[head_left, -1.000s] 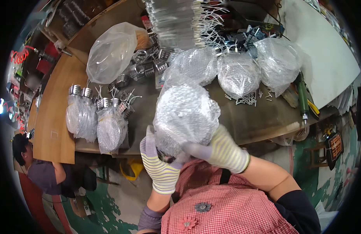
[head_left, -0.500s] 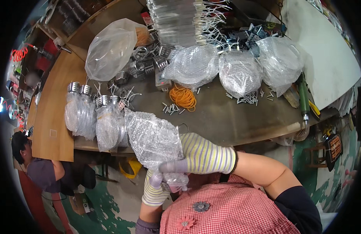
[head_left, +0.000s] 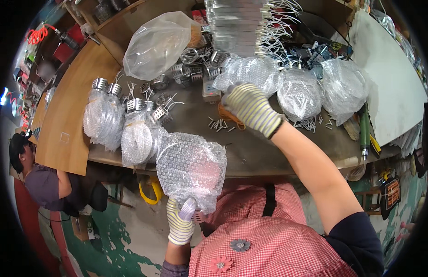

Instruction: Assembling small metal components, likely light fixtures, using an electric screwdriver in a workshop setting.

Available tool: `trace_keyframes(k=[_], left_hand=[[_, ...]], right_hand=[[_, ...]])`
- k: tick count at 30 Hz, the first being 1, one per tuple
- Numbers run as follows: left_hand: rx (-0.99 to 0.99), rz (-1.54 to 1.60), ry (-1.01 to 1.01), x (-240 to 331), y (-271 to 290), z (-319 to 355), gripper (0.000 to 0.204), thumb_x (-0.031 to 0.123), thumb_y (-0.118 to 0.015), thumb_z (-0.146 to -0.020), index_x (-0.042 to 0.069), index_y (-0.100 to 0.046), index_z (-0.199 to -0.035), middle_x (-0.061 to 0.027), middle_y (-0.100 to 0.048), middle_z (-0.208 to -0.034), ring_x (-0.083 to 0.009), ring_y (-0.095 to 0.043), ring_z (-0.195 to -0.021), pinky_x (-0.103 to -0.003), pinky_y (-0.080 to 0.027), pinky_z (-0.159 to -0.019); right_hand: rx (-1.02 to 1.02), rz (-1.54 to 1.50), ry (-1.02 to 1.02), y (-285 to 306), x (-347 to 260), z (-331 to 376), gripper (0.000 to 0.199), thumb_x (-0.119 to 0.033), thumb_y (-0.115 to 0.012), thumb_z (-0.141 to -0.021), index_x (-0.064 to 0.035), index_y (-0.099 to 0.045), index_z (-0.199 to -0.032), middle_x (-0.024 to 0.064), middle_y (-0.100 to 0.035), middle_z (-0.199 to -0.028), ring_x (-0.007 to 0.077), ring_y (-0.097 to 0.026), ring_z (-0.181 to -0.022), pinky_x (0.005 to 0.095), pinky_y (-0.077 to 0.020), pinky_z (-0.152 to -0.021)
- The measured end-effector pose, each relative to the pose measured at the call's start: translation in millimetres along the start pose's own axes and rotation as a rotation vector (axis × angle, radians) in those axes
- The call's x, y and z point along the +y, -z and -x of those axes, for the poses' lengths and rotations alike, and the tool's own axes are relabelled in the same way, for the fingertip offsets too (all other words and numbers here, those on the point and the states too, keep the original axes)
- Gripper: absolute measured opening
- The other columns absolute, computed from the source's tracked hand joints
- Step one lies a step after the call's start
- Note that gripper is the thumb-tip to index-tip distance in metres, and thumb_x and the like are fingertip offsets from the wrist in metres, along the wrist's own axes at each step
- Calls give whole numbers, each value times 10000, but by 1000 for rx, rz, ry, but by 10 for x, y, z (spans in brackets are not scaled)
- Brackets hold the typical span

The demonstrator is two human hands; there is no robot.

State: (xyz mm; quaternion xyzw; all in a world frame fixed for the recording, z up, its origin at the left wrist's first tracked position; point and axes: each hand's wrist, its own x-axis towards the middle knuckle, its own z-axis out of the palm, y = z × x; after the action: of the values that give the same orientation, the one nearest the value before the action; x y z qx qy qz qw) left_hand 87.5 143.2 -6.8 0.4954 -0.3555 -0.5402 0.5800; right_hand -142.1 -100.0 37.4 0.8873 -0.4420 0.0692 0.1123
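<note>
My left hand, in a striped work glove, is closed around the lower end of a bubble-wrapped piece, thumb on top. The wrapped piece is broad and flattish, held out over the table's front edge; a bit of slotted metal shows beside the thumb. My right hand, gloved alike, is stretched over the table at the orange rubber bands, partly covering them. Its fingertips are smeared and bent down, so I cannot tell whether they pinch anything. A small box sits just left of those fingers.
Wrapped pieces with slotted metal ends lie at the left. More bubble-wrapped bundles line the back right, near loose metal pins. A clear plastic bag and a green-handled power screwdriver flank them. A person sits far left.
My right hand has let go of the wrapped piece and moved up and forward to the rubber bands. The left hand keeps its hold, and the piece now faces up flatter. The view has shifted slightly.
</note>
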Motion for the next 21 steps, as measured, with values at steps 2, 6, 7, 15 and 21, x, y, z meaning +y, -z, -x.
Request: trace_keyframes(k=[2, 6, 7, 15, 21], left_hand=[[26, 19, -17, 7, 22, -8, 561, 243, -715, -856, -29, -529, -1311, -107, -625, -1209, -205, -610, -1074, -348, -477, -949], [-68, 11, 9, 74, -24, -111, 662, 336, -726, -815, -40, -520, -1320, -124, -615, -1239, -228, -606, -1101, -365, -479, -955], [-69, 14, 2, 88, -47, -143, 692, 360, -723, -806, -43, -513, -1327, -131, -610, -1251, -234, -603, -1114, -371, -481, -954], [-253, 381, 141, -85, -418, -425, 827, 471, -710, -770, 19, -427, -1402, -118, -565, -1275, -274, -583, -1142, -423, -497, -976], [-370, 828, 517, -173, -458, -495, 961, 298, -861, -666, 32, -376, -1452, -152, -543, -1354, -325, -555, -1218, -507, -479, -1026]], right_hand=[[282, -271, -92, 141, 42, 166, 152, -220, -697, -821, -92, -686, -902, 117, -654, -887, 317, -628, -880, 430, -506, -793], [378, -478, -91, 291, 158, 358, 175, -209, -702, -826, -58, -671, -907, 136, -645, -877, 350, -611, -878, 436, -487, -798], [382, -474, -97, 327, 170, 379, 175, -209, -702, -826, -58, -671, -907, 136, -645, -877, 350, -611, -878, 436, -487, -798], [132, -1081, -90, 543, -226, 832, 234, -181, -731, -821, -14, -654, -967, 137, -667, -872, 307, -645, -809, 405, -510, -751], [312, -617, -158, 335, -400, 1139, 199, -196, -669, -862, -38, -658, -981, 160, -627, -910, 358, -599, -884, 414, -484, -814]])
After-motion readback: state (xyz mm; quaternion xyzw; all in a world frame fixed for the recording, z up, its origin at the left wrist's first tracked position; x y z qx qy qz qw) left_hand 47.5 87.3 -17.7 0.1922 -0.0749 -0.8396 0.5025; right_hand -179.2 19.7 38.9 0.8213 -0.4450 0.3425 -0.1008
